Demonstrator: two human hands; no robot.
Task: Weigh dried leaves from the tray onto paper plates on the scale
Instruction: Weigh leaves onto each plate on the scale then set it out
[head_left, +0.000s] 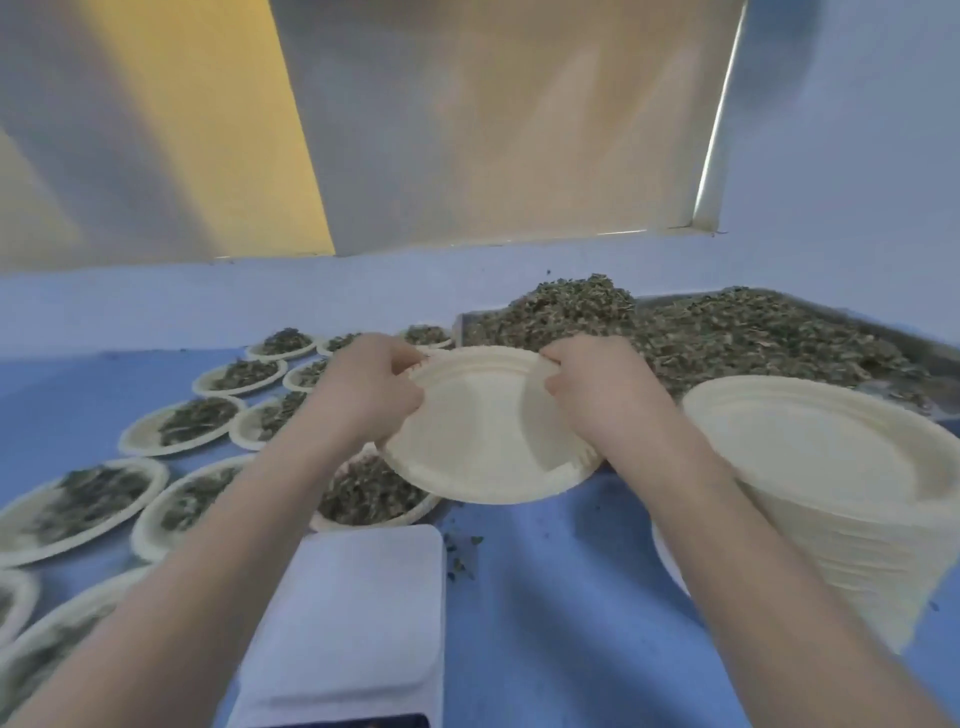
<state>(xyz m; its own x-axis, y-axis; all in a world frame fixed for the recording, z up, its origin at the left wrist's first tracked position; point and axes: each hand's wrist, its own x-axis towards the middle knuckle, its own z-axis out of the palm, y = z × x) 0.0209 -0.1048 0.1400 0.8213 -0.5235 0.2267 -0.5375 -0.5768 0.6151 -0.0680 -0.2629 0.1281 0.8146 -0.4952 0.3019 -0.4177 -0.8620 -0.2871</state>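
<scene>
Head view shows your left hand (371, 387) and right hand (605, 392) both grasping one empty paper plate (478, 441), held up in the middle of the frame and tilted toward you. Your left grip is clenched on the plate's upper left rim, fingers curled over the edge; your right grip pinches the upper right rim, and there the rim looks split into two layers, so you may be holding more than one plate, though the blur makes that hard to tell.

Below the held plate, at the bottom centre, sits the white scale (358, 623) with its platform bare. Just beyond the scale, partly hidden by the plate and your left forearm, is a filled plate (363, 501) heaped with leaves.

At the right edge of the frame stands a tall stack of empty plates (841, 493), leaning a little, just beside your right forearm. Behind your hands, in the upper right of the tabletop, the metal tray (872, 322) holds a large pile of dried leaves (727, 332), mounded highest at its left end.

Across the left half of the frame, many portioned plates (182, 423) lie in rows on the blue tabletop (561, 597), each carrying a small heap of leaves. A few loose crumbs (462, 553) lie just right of the scale.
</scene>
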